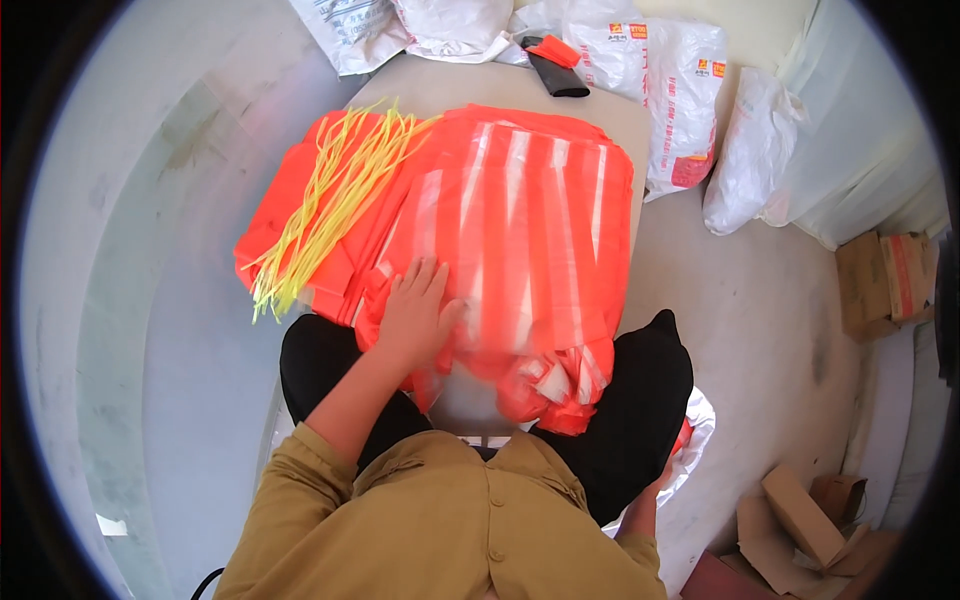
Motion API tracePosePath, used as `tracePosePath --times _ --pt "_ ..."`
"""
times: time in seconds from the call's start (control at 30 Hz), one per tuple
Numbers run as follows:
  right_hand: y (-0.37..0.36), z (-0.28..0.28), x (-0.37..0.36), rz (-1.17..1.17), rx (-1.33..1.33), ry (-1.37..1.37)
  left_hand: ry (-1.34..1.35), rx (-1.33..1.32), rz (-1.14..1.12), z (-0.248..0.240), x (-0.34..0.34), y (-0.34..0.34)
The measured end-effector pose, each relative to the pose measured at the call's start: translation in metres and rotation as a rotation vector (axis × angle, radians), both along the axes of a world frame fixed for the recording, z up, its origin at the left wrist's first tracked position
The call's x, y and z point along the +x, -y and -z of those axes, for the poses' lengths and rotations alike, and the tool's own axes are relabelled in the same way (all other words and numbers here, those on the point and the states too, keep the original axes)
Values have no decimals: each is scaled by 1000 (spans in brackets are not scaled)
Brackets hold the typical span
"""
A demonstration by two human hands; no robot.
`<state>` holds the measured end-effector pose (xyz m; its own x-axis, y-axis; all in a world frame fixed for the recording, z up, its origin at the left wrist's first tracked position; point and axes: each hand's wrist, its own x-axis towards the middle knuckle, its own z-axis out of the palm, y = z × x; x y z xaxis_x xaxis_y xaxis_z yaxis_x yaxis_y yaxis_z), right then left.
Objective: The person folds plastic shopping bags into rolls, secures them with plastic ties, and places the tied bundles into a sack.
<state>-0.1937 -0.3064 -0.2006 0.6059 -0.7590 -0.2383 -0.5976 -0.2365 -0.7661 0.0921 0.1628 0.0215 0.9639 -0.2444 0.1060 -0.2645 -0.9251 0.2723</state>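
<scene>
A stack of orange plastic sheets or bags with pale stripes (545, 230) lies on a low table (430, 82) in front of me. My left hand (415, 315) rests flat on its near left part, fingers stretched out and holding nothing. Along the stack's near edge the plastic is crumpled. To the left lies a folded plain orange pile (282, 205), with a bundle of thin yellow ties (335, 205) across it. Beside my right thigh, my right hand (652, 490) reaches down by a white bag (703, 430) with something orange inside. Its fingers are hidden.
White printed sacks (685, 100) stand along the far edge, near a black and an orange roll or pouch (555, 70). At right are a smaller white bag (750, 150), cardboard boxes (870, 280) and opened cardboard (800, 530). My knees flank the table's near edge.
</scene>
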Motion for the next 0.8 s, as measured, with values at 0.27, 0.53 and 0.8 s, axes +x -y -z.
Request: tracePosePath --times 0.27,0.53,0.8 --pt "-6 -146 117 18 3 486 -6 84 157 6 66 -11" --pt "-134 -259 264 -1026 -505 289 37 130 234 5 102 -7" --pt "-178 -222 354 -1206 -759 58 -23 52 215 -2 122 -3"
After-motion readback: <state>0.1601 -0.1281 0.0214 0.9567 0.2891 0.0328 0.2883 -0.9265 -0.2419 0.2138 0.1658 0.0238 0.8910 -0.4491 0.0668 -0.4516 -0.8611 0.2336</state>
